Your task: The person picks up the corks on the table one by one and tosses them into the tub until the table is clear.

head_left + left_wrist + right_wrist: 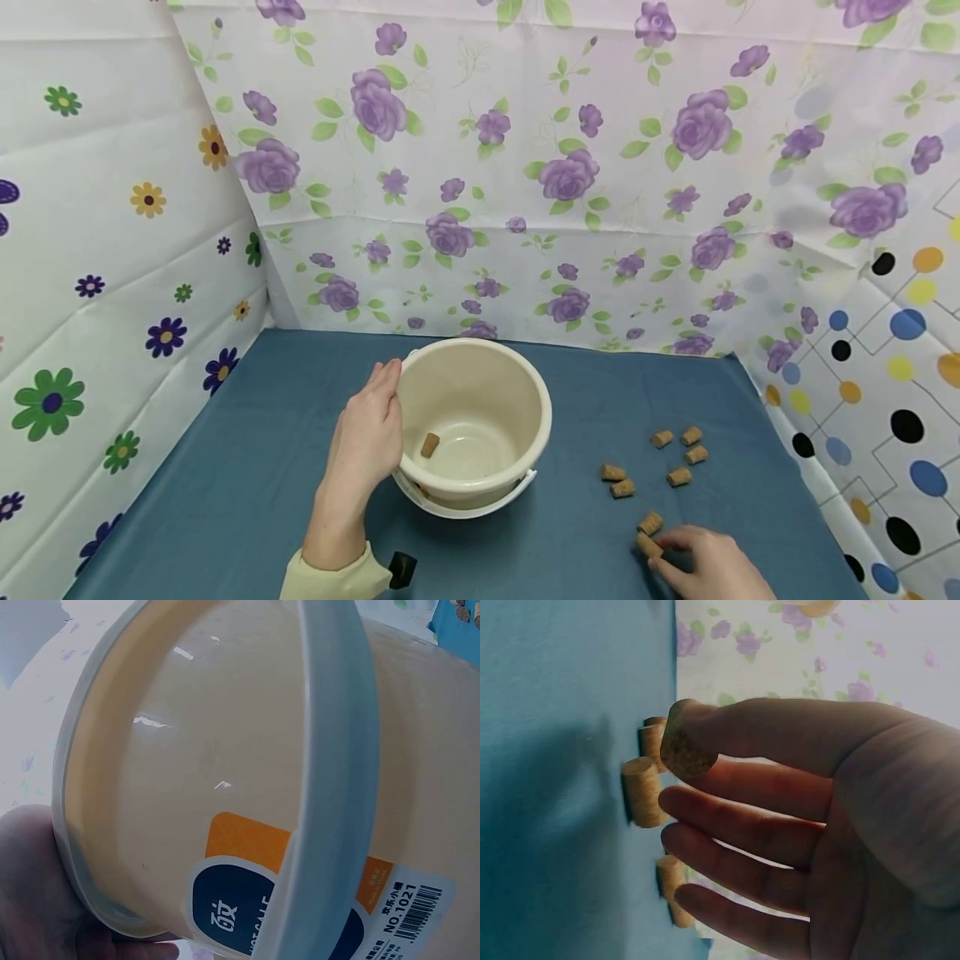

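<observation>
A cream plastic bucket [468, 358] stands mid-table, its top tipped toward me, with one cork [430, 445] visible inside. My left hand [367, 437] rests along its left rim, fingers straight and together. In the left wrist view, part of that hand [34, 877] shows at the rim, beside the bucket's labelled outer wall [217, 765]. At the lower right, my right hand [708, 560] pinches a cork [690, 746] between thumb and index finger. The other fingers [742, 859] extend loosely. Close by on the cloth lies another cork [650, 523].
Several loose corks [678, 477] lie right of the bucket on the blue cloth [585, 392]. The white bucket handle [517, 492] hangs at its front. Flowered sheeting [487, 192] stands behind, with patterned sheets at the left [112, 250] and right [885, 375].
</observation>
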The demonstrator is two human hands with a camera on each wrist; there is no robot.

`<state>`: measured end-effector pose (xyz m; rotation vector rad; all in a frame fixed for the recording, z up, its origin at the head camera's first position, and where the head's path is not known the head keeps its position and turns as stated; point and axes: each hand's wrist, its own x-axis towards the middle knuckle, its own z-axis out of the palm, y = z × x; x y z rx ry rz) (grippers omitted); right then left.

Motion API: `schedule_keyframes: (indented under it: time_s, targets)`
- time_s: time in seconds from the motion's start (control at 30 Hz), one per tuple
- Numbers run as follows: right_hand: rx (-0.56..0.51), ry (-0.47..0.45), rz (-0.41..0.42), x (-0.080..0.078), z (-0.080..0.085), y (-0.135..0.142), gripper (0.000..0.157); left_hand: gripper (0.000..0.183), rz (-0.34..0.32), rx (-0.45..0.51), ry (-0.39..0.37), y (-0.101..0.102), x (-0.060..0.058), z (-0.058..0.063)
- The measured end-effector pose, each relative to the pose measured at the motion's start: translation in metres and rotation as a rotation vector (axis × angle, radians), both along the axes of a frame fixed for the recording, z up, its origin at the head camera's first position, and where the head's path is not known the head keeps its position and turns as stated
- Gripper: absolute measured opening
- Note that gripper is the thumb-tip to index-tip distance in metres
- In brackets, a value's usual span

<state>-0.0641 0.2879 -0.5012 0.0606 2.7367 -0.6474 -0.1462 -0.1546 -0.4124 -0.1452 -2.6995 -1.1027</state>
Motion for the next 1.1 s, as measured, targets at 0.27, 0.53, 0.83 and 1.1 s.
schedule_keyframes:
  time_s: [0.27,0.53,0.83,1.1]
  targets:
    - [-0.018,0.093,0.039,-0.005,0.016,-0.006,0.025,0.049,0.003,-0.003,-0.008,0.000,0.001,0.002]
    - [-0.038,0.168,0.040,-0.012,0.034,-0.016,0.024,0.050,0.004,-0.002,-0.019,0.000,0.001,0.001]
    - [-0.064,0.281,0.065,-0.020,0.057,-0.034,0.030,0.050,0.002,0.008,-0.018,0.000,0.001,0.002]
    - [-0.112,0.428,0.155,-0.028,0.077,-0.050,0.030,0.050,0.003,0.012,-0.033,0.000,0.000,0.003]
